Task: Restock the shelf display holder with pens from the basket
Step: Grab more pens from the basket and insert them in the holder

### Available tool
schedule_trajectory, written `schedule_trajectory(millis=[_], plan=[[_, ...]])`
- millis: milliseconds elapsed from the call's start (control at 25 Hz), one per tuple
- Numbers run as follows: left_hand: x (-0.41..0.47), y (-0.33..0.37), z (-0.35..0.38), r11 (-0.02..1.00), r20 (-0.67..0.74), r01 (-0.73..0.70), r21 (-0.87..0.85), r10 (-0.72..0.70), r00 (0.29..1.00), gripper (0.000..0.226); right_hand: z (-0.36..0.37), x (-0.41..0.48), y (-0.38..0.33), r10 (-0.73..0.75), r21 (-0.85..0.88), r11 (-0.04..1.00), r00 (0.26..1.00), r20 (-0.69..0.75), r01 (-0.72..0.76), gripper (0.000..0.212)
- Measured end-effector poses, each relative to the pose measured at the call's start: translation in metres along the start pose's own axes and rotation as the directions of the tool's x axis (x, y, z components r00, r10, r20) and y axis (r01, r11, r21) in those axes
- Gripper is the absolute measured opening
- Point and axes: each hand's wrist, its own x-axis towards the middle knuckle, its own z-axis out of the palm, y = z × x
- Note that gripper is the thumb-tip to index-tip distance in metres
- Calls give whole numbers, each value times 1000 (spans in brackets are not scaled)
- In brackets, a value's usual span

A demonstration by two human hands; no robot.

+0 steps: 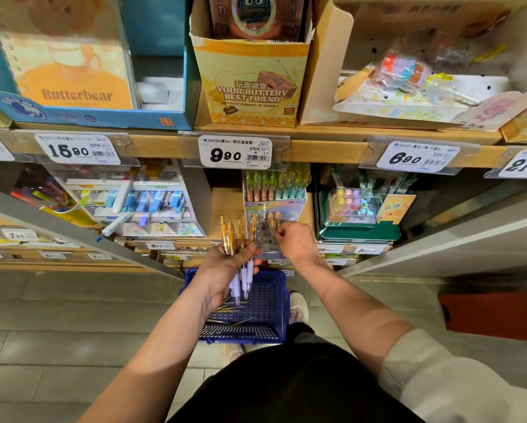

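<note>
A bunch of pens (236, 236) with amber tops and white grips stands fanned in the left hand (225, 265), whose fingers and thumb clasp them just left of the clear holder (263, 236) on the lower shelf (73, 267). The right hand (296, 242) is at the holder's front, its fingertips pinching the top of one pen (277, 219) standing in it. Below both hands, a blue basket (271, 300) sits on the tiled floor (73, 315) with a few loose pens (225, 309) inside.

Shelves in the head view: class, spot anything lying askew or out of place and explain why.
A blue-and-white pen lies slanted against the front of the white tiered display, its tip hanging past the shelf edge, while its neighbours stand in slots. The pens fanned in the left hand are simply held.
</note>
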Motion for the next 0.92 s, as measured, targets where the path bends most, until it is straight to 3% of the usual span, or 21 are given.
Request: schedule_trajectory(millis=[120,200,280,440,560,720,800,920], plan=[[3,-2,0,1000,3,-14,6,14,1000,25,-13,-10,0,47,221,973,996,69,-62,17],[5,-6,2,999,-11,-29,23,30,1000,22,-22,-27,-6,-26,520,854,995,92,-26,21],[6,-9,6,998,-17,-45,52,46,999,19,-27,-40,-15,-86,651,759,991,100,0,28],[5,-15,14,997,-17,-50,63,51,999,8,-26,-50,-20,-44,568,823,995,85,-12,29],[8,-17,12,995,-50,-13,97,18,999,10,-32,-50,-13,-5,687,721,992,127,-84,26],[10,-15,11,998,-63,42,46,-39,997,16,-51,-38,6,59,770,635,998,18,-51,12],[9,-14,10,997,-51,53,53,-51,997,16,-58,-30,16,92,738,675,993,-80,-4,9],[7,-15,11,997,-28,42,62,-41,999,11,-54,-20,26,53,546,832,966,-252,97,8]])
